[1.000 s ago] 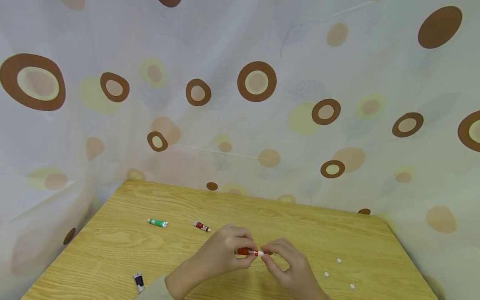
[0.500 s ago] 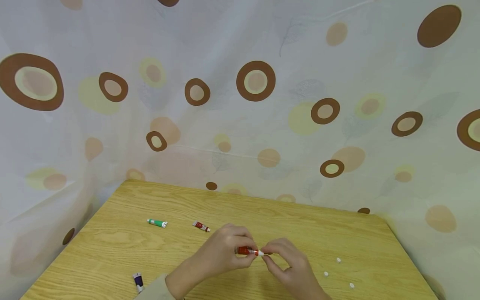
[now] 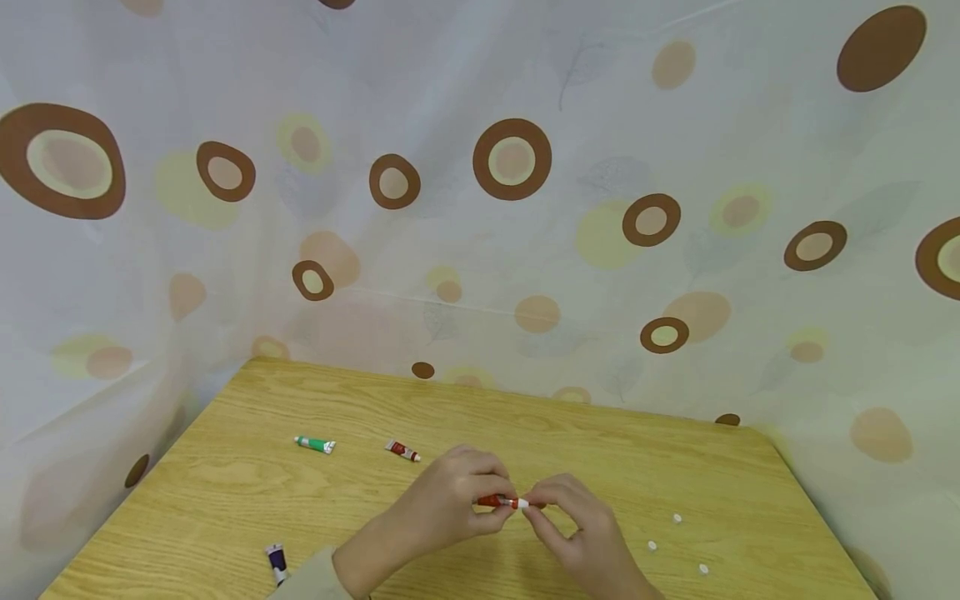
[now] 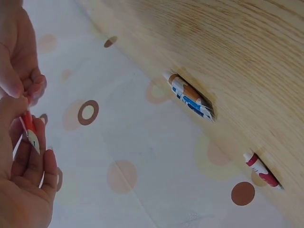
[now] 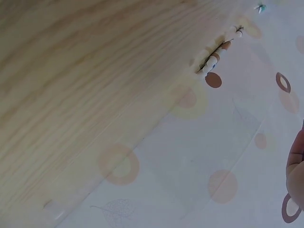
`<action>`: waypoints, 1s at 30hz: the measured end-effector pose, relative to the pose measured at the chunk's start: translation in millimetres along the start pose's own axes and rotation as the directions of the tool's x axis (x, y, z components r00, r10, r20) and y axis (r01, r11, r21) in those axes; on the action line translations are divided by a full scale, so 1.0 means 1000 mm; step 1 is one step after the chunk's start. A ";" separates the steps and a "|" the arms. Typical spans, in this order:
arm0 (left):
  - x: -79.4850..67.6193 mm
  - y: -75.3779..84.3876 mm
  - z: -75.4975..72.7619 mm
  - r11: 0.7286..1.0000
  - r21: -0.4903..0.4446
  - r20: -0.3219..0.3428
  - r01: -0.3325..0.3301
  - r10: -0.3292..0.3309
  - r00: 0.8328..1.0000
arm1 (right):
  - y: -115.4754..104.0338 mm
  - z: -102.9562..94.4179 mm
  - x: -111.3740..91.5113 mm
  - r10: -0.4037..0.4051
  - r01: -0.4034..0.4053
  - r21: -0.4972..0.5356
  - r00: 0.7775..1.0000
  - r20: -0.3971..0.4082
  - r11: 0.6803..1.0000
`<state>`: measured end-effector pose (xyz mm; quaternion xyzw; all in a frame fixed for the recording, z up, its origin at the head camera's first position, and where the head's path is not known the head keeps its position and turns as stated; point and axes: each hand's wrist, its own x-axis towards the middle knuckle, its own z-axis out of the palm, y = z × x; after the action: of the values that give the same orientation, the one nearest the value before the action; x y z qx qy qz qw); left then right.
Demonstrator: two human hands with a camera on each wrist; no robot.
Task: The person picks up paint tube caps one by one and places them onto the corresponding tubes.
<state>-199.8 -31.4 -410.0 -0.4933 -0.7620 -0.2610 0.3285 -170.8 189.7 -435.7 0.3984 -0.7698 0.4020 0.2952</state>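
In the head view my left hand (image 3: 453, 496) grips a small red paint tube (image 3: 491, 501) between thumb and fingers, a little above the table. The tube's white cap (image 3: 522, 503) points right, and the thumb and forefinger of my right hand (image 3: 581, 529) pinch it. Seen from the left wrist, the red tube (image 4: 30, 127) lies between the fingers of both hands. Only part of a hand (image 5: 296, 173) shows at the right edge of the right wrist view. The cap's threads are hidden, so I cannot tell how tight it is.
On the wooden table (image 3: 225, 492) lie a green paint tube (image 3: 314, 444), a dark red one (image 3: 402, 451) and a dark purple one (image 3: 277, 565). Right of my hands are three loose white caps (image 3: 677, 518). A patterned cloth (image 3: 450, 250) hangs behind the table.
The red tube has tilted slightly between the fingers. Both hands keep almost the same place and hold, and the other tubes and caps lie as before.
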 end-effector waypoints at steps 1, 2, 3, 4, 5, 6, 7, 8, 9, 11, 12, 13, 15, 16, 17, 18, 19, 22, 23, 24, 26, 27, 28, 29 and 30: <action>0.000 0.000 0.000 1.000 0.013 -0.006 -0.008 0.008 1.000 | -0.001 0.000 0.000 0.020 -0.020 -0.005 1.000 0.005 1.000; 0.001 0.000 0.000 1.000 0.023 -0.011 -0.017 0.017 1.000 | -0.001 0.000 0.000 0.039 -0.039 -0.013 0.999 0.008 0.999; 0.001 0.000 0.001 0.999 0.034 -0.015 -0.025 0.025 1.000 | -0.002 0.000 0.001 0.055 -0.055 -0.019 0.998 0.011 0.998; 0.001 0.000 0.001 0.998 0.050 -0.021 -0.034 0.035 0.999 | -0.003 0.000 0.001 0.066 -0.066 -0.024 0.998 0.012 0.998; 0.001 -0.001 0.001 0.997 0.063 -0.027 -0.045 0.047 0.999 | -0.003 0.000 0.002 0.080 -0.079 -0.026 0.997 0.013 0.997; 0.002 -0.001 0.001 0.996 0.072 -0.031 -0.054 0.056 0.998 | -0.004 0.000 0.002 0.094 -0.093 -0.027 0.996 0.014 0.995; 0.002 -0.001 0.001 0.995 0.080 -0.036 -0.064 0.067 0.997 | -0.004 0.000 0.003 0.101 -0.100 -0.028 0.995 0.015 0.995; 0.002 -0.001 0.002 0.993 0.090 -0.042 -0.076 0.080 0.996 | -0.005 0.000 0.004 0.104 -0.104 -0.030 0.994 0.014 0.994; 0.002 -0.002 0.002 0.992 0.097 -0.047 -0.086 0.091 0.995 | -0.005 -0.001 0.004 0.101 -0.100 -0.027 0.995 0.012 0.995; 0.003 -0.002 0.002 0.988 0.112 -0.057 -0.106 0.113 0.992 | -0.005 -0.001 0.005 0.105 -0.104 -0.022 0.994 0.010 0.994; 0.004 -0.003 0.002 0.986 0.118 -0.062 -0.115 0.123 0.991 | -0.005 -0.001 0.006 0.100 -0.100 -0.019 0.995 0.007 0.995; 0.004 -0.003 0.001 0.985 0.121 -0.065 -0.121 0.130 0.989 | -0.004 -0.001 0.006 0.094 -0.094 -0.020 0.996 0.005 0.995; 0.004 -0.003 0.001 0.984 0.125 -0.068 -0.127 0.136 0.988 | -0.003 -0.001 0.006 0.092 -0.092 -0.016 0.996 0.005 0.996; 0.004 -0.004 0.001 0.984 0.127 -0.067 -0.128 0.137 0.988 | -0.003 -0.001 0.006 0.098 -0.098 -0.015 0.995 0.007 0.995; 0.004 -0.004 0.001 0.983 0.132 -0.064 -0.128 0.137 0.988 | -0.003 -0.001 0.005 0.101 -0.101 -0.013 0.995 0.009 0.995; 0.004 -0.004 0.000 0.983 0.136 -0.060 -0.125 0.134 0.989 | -0.002 -0.001 0.004 0.103 -0.103 -0.013 0.995 0.011 0.995; 0.003 -0.005 0.000 0.984 0.135 -0.053 -0.118 0.126 0.991 | -0.002 -0.001 0.004 0.106 -0.106 -0.013 0.994 0.013 0.994; 0.001 -0.005 0.001 0.989 0.127 -0.025 -0.079 0.082 0.996 | -0.001 -0.001 0.001 0.117 -0.117 -0.011 0.993 0.022 0.993; 0.000 -0.006 0.001 0.991 0.121 -0.013 -0.062 0.064 0.998 | -0.002 -0.001 0.001 0.120 -0.120 -0.014 0.992 0.023 0.993; -0.001 -0.007 0.002 0.992 0.117 0.000 -0.045 0.045 0.999 | -0.002 -0.002 0.000 0.126 -0.126 -0.021 0.992 0.026 0.992; -0.004 -0.009 0.003 0.994 0.112 0.024 -0.011 0.009 1.000 | -0.001 -0.003 -0.001 0.126 -0.125 -0.031 0.992 0.022 0.992; -0.005 -0.011 0.004 0.994 0.113 0.034 0.001 -0.005 0.999 | 0.000 -0.004 -0.002 0.123 -0.122 -0.037 0.992 0.019 0.992; -0.006 -0.012 0.004 0.994 0.111 0.042 0.013 -0.018 0.999 | 0.001 -0.005 -0.003 0.122 -0.121 -0.043 0.992 0.016 0.992; -0.007 -0.014 0.005 0.994 0.109 0.047 0.019 -0.024 0.999 | 0.003 -0.006 -0.003 0.123 -0.122 -0.050 0.992 0.013 0.991; -0.008 -0.015 0.005 0.993 0.112 0.049 0.024 -0.029 0.998 | 0.004 -0.006 -0.004 0.121 -0.120 -0.056 0.993 0.012 0.991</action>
<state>-212.8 -38.0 -420.5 -0.4705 -0.7899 -0.2098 0.3327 -171.3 198.4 -437.5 0.3459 -0.8054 0.3946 0.2756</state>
